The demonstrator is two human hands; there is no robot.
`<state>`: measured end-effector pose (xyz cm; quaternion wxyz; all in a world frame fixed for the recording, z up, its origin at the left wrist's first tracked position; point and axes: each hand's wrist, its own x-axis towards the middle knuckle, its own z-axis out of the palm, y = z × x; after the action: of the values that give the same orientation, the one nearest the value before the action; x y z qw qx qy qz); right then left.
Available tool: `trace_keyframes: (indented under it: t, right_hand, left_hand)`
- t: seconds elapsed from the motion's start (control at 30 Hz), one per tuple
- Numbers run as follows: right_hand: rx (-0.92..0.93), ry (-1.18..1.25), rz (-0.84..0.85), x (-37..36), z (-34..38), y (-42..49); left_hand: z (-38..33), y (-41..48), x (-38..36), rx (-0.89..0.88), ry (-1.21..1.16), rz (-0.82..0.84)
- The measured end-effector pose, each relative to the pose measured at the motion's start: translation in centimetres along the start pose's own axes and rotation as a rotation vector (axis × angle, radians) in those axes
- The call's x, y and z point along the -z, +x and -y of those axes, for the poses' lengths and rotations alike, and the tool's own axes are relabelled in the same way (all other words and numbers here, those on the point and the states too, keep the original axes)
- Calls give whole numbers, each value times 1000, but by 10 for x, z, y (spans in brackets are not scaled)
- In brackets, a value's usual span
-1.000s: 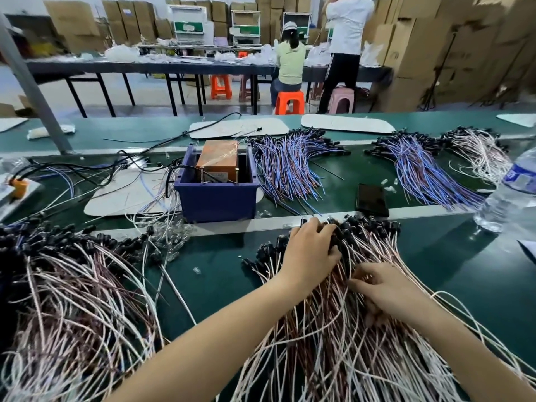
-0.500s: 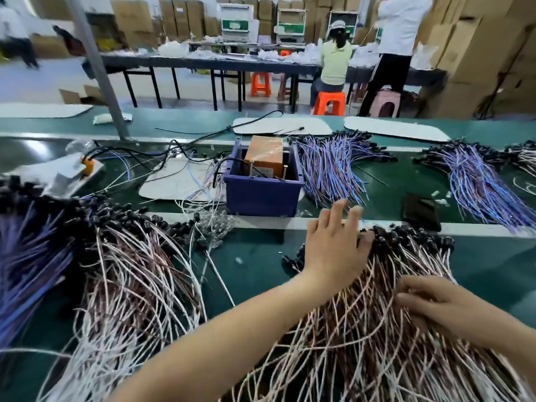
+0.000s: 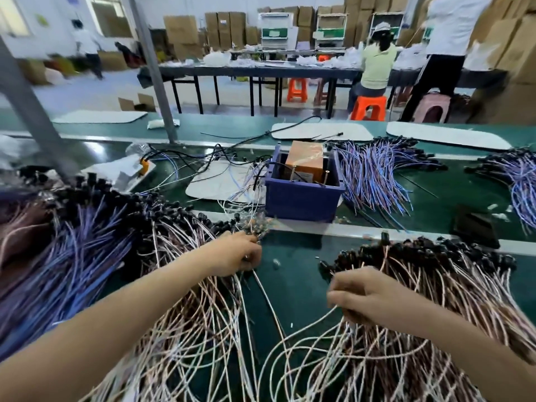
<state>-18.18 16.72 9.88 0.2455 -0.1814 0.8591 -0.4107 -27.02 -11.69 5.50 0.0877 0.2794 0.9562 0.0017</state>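
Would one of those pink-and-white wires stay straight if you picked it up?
Probably not: a strand sags in a curve below the right hand. Likely light too, as each wire is thin. It may snag, since the wires by the left hand cross and tangle.

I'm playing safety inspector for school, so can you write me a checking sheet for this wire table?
Surface: green bench, with a pale strip across it.
Job's things: left wire pile and right wire pile, pink-white leads with black end plugs.
Clutter: blue bin holding an orange box; flat black device farther right.
Grippers: left hand grips strands of the left wire pile; right hand pinches strands of the right wire pile.
Cables: purple wire bundle right of the bin; loose black cables to its left.
Surroundings: seated person on an orange stool; cardboard boxes stacked behind.
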Motion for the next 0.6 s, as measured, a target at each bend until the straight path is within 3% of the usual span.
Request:
trace_keyframes:
  t: [0.07,0.2,0.27,0.4,0.5,0.6]
  right_hand:
    - [-11,110,95,-25,13,16]
    - [-184,675,215,-64,35,35]
    - [-218,917,131,-70,42,40]
    - [-79,1308,-94,-52,58,50]
    - [-54,1464,-218,-36,72,57]
    - [-13,1404,-309,-29,79,60]
  left_hand:
    - [-1,0,5,-49,69,-14]
    - [-15,-11,31,-77,-106,-156]
    - [-23,-27,53,-107,-208,-275]
    - [-38,-67,87,-155,-290,-394]
    - [-47,-93,90,-104,-362,-358]
    - [-50,-105,81,-46,-447,-222]
